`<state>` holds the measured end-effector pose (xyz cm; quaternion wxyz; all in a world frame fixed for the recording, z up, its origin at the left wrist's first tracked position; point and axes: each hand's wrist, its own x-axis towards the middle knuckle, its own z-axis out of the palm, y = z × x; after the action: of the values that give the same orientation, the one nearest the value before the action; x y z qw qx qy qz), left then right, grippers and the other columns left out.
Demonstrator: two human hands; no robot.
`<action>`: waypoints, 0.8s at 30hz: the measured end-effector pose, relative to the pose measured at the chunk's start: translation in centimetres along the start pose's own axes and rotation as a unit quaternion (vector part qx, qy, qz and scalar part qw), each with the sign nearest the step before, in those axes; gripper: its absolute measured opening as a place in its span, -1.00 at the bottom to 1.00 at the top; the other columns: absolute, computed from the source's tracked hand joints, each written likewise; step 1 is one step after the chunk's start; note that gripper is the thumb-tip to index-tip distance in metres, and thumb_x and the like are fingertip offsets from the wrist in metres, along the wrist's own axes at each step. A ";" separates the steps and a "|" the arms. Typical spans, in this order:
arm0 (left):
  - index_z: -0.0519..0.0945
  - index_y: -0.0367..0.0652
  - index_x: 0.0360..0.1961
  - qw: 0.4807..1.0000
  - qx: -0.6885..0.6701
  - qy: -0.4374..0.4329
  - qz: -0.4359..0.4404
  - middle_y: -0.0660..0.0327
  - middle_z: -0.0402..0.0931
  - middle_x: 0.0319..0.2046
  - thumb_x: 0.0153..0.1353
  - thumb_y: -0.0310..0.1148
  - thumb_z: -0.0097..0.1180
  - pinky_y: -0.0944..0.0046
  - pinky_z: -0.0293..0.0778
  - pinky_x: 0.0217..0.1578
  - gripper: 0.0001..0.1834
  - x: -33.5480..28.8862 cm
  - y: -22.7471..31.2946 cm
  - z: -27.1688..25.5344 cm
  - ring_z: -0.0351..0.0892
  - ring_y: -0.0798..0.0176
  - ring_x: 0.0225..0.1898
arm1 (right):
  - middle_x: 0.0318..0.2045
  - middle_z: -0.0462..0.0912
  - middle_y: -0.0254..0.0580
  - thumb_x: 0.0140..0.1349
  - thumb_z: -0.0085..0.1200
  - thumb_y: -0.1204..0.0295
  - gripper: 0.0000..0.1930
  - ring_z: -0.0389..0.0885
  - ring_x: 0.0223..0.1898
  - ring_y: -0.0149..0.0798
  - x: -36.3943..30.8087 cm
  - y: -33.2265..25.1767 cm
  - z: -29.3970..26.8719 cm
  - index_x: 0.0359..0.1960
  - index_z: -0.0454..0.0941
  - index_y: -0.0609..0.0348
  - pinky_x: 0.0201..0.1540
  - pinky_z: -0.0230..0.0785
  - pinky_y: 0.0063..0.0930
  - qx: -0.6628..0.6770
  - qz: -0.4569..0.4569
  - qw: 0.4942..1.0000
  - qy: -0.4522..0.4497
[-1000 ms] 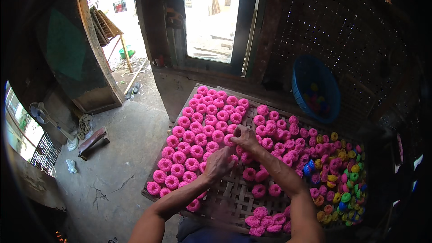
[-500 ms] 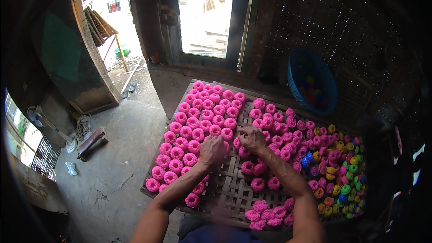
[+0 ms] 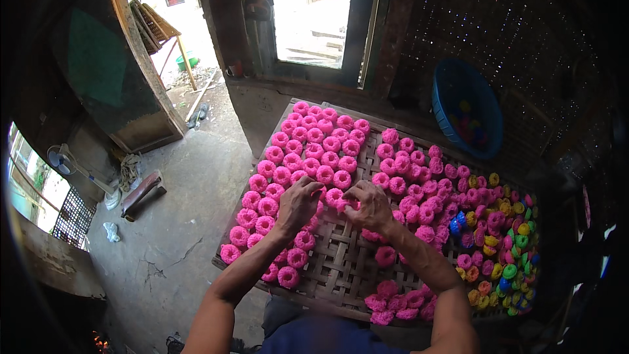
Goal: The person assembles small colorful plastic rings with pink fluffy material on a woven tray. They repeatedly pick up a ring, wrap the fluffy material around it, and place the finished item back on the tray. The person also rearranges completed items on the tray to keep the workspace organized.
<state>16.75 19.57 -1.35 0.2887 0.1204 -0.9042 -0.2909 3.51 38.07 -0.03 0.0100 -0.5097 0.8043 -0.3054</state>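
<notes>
Pink, crinkled ring-shaped pieces (image 3: 282,176), which look like crackers, lie in close rows on the left of a woven slatted rack (image 3: 331,265). Above the rack's middle my left hand (image 3: 299,204) is closed, its fingertips pinched on a pink ring (image 3: 322,194). Facing it, my right hand (image 3: 371,210) has its thumb and fingers closed on another pink ring (image 3: 345,204). The fingers partly cover both. More pink pieces (image 3: 419,190) are heaped loosely right of my right hand, and a small cluster (image 3: 393,305) sits at the near edge.
Small yellow, green and blue cup-like pieces (image 3: 514,252) mix with pink ones at the rack's right end. Behind it leans a blue basin (image 3: 466,108) with coloured pieces inside. A white fan (image 3: 85,174) and a low wooden stool-like object (image 3: 141,193) stand on the concrete floor left.
My two hands have come up from the rack's middle and nearer each other at the edge of the pink rows. The whole view has shifted slightly.
</notes>
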 end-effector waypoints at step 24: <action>0.60 -0.08 -0.27 0.961 0.030 -0.219 0.166 0.22 0.62 -0.25 0.11 -0.11 0.37 0.09 0.35 -0.02 -0.68 -3.5 -1.6 0.4 0.52 0.10 -0.02 | -0.16 0.75 -0.03 0.10 0.34 0.19 -0.62 0.73 -0.12 -0.02 -3.4 -3.0 5.4 -0.09 0.69 0.12 -0.02 0.56 -0.15 -0.026 0.216 0.976 0.024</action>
<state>19.42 19.87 -4.16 0.1247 -0.0896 -0.9608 -0.2308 9.35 37.37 -3.88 0.0431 -0.3160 0.9031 -0.2874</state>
